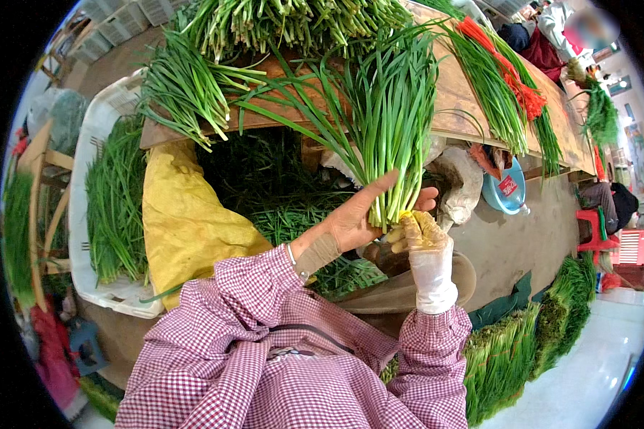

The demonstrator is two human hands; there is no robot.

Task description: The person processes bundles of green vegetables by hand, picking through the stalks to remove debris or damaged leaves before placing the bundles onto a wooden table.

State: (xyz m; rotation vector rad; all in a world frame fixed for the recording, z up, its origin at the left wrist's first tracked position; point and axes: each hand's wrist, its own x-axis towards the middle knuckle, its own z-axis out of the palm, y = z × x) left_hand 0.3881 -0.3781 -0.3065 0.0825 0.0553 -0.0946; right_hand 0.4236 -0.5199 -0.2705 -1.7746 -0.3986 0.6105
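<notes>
A thick bunch of garlic chives (394, 123) stands upright before me, its pale stem ends down and its leaves spread over the table edge. My left hand (362, 214), bare with a tan wrap at the wrist, is closed around the lower stems. Its fingertips show on the far side of the bunch. My right hand (421, 233) wears a white glove with yellow-brown stained fingers. Those fingers are curled at the bottom of the stems, pinching the bunch's end on the right; exactly what lies between them is hidden.
Chives are heaped on the wooden table (451, 64), with red ties (507, 69) at right. A white crate (83, 214) of chives and a yellow sack (188, 214) stand left. Below right are a blue basin (502, 187) and bundled chives (504, 354). Other people sit farther off.
</notes>
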